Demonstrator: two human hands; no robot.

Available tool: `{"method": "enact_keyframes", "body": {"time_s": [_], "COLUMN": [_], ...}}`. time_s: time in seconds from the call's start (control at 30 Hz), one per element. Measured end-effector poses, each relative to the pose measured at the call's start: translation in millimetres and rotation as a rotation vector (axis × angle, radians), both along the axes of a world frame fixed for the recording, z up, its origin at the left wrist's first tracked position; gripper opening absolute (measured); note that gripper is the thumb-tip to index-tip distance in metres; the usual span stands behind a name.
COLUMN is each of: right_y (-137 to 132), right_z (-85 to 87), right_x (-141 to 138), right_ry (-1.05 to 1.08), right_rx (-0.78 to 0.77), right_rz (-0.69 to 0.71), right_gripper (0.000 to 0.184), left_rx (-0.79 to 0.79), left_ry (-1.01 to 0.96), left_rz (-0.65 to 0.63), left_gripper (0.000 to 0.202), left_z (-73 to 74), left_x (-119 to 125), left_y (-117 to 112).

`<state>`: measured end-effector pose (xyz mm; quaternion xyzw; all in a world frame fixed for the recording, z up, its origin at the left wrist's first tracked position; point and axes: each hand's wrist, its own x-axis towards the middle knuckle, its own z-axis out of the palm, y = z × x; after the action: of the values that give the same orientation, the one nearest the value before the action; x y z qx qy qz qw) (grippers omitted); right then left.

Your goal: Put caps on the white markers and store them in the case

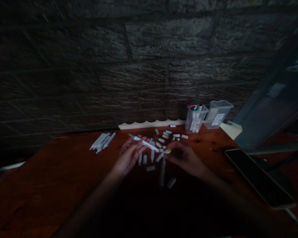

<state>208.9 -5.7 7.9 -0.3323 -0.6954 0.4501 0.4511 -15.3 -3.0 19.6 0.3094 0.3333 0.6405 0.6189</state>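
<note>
My left hand [129,155] grips a white marker [146,143] that slants from upper left to lower right above the wooden table [64,178]. My right hand [185,157] pinches a small yellowish cap [168,151] right at the marker's lower end. Several loose white caps and markers [161,140] lie scattered under and beyond both hands. The picture is dim, so fine detail is hard to read.
A bundle of white markers [103,141] lies at the left. Two clear plastic boxes stand at the back right, one [195,118] holding markers, the other [217,114] beside it. A dark phone or tablet [258,177] lies at right. A dark brick wall [139,66] rises behind.
</note>
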Motion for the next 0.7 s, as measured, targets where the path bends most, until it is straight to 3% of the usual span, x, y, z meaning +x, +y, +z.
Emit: {"method": "enact_keyframes", "body": {"time_s": [0.37, 0.6, 0.7], "right_y": [1.8, 2.3, 0.6], "right_z": [0.6, 1.3, 1.6], "right_x": [-1.8, -2.0, -3.6], "right_ry": [0.094, 0.075, 0.094], "right_rx": [-0.129, -0.07, -0.102], "right_rz": [-0.033, -0.149, -0.107], "right_gripper": [0.026, 0.024, 0.022], "left_rx": [-0.022, 0.001, 0.004], "left_ry": [0.021, -0.007, -0.006], "left_rz": [-0.04, 0.009, -0.009], "left_gripper": [0.024, 0.025, 0.024], "left_z": [-2.2, -0.3, 0.6], "left_x": [4.7, 1.9, 2.7], "left_y": [-1.9, -0.8, -1.9]}}
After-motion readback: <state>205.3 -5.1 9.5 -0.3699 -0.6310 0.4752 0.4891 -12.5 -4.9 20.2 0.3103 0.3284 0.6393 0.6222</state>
